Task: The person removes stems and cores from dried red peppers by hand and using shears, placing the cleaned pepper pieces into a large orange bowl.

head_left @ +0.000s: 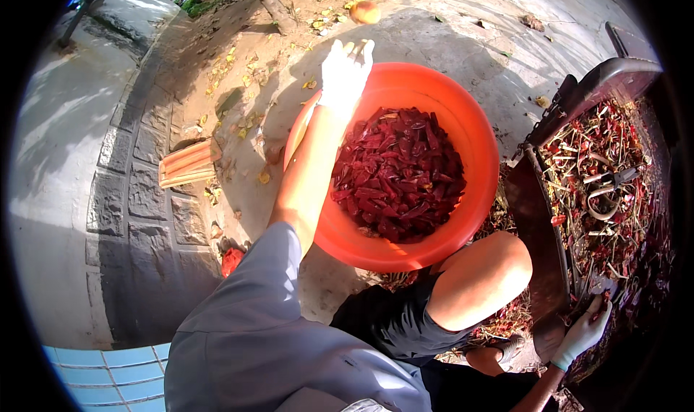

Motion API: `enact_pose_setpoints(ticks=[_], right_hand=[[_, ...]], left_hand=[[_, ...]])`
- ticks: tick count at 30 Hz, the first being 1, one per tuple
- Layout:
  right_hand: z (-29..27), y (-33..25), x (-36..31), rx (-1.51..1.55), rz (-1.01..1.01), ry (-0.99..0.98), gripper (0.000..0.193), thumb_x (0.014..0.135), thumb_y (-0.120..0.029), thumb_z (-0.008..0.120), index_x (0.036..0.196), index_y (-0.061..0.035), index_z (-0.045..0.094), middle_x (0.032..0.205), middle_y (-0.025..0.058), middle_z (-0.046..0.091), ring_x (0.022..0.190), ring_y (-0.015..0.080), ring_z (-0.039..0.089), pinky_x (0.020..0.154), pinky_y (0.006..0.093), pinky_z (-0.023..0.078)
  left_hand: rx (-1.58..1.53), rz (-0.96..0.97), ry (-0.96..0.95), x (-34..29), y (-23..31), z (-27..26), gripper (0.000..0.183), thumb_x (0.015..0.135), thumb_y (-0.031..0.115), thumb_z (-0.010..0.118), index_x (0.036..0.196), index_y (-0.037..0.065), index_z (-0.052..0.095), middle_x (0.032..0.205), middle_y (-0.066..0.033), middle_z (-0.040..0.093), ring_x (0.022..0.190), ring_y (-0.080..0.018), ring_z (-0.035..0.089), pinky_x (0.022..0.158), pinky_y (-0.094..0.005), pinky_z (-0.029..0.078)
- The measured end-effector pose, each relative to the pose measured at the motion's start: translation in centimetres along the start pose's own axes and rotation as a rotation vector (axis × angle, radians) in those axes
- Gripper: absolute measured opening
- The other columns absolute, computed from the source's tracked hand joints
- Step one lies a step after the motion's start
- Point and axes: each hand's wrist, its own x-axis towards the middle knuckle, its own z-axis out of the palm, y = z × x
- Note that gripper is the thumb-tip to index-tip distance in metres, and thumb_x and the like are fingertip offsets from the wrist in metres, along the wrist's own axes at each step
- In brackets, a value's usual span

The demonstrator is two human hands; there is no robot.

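My left hand [345, 72], in a white glove bleached by sunlight, reaches over the far left rim of a wide orange plastic basin [483, 152]. Its fingers are spread and hold nothing. A round orange-yellow thing like a fruit [365, 12] shows just beyond the fingertips; whether it rests on the ground I cannot tell. Dark red cut pieces, like dried chilies [401, 173], are heaped in the basin. Low on the right, my right hand [584, 334], also gloved, has its fingers closed by the near end of a dark box [546, 209]. Something dark red shows at its fingertips, too small to name.
Stems and red scraps [596, 166] fill the box, with a dark-handled metal tool [614, 184] on top. My bare knee [484, 275] stands between basin and box. An orange hollow brick [189, 162] lies left, by stone paving [148, 144]. A tree trunk [271, 3] rises beyond.
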Motion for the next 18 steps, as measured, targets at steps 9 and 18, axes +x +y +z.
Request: enact_pose_setpoints(ticks=[9,18], right_hand=[[-0.2,0.5,0.6,0.257,0.005,0.023,0.034,0.101,-0.024,0.06,0.118,0.0045,0.064,0.105,0.0147,0.072,0.089,0.0192,0.067,0.08,0.0311,0.052],[-6.1,-5.6,1.6,1.065,0.39,-0.108,0.043,0.101,-0.029,0.057,0.134,-0.0023,0.056,0.1,0.0075,0.065,0.092,0.0146,0.064,0.079,0.0263,0.052]], left_hand=[[0.317,-0.257,-0.259,-13.2,-10.1,14.0,0.038,0.098,0.016,0.058,0.129,-0.005,0.054,0.113,-0.0166,0.065,0.098,-0.0242,0.067,0.085,-0.0359,0.058],[0.54,-0.192,-0.571,-20.0,-11.7,25.1,0.035,0.098,0.014,0.062,0.126,-0.007,0.058,0.102,-0.0084,0.067,0.089,-0.0129,0.065,0.078,-0.0277,0.056]])
